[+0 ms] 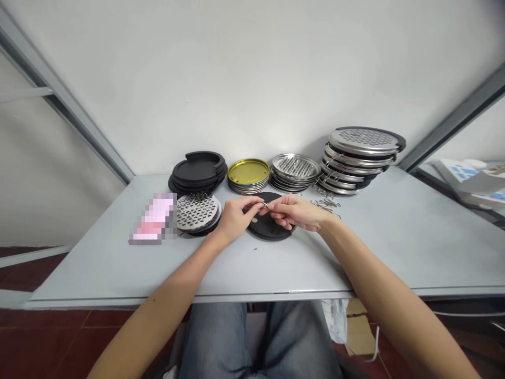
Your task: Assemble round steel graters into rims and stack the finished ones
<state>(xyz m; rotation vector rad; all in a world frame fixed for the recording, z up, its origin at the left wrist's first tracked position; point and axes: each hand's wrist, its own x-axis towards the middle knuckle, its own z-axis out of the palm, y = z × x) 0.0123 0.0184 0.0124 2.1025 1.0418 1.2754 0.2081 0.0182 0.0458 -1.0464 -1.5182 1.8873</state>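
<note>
My left hand [235,217] and my right hand [298,211] meet above a round black disc [272,231] on the table. Between both sets of fingertips is a small shiny metal clip [265,204], pinched from each side; its exact shape is mostly hidden. Several loose metal wire clips [327,203] lie just beyond my right wrist. Beside my left hand rests a short stack of perforated grater discs [195,213], silver on top, with a small dark heap of parts on its far edge.
Along the wall stand a stack of black round holders [197,169], gold-topped round lids [248,171], silver grater plates [295,167] and a tall stack of assembled graters [363,139]. A blurred pink object [155,216] lies left. Metal frame posts [74,105] flank the table [252,273].
</note>
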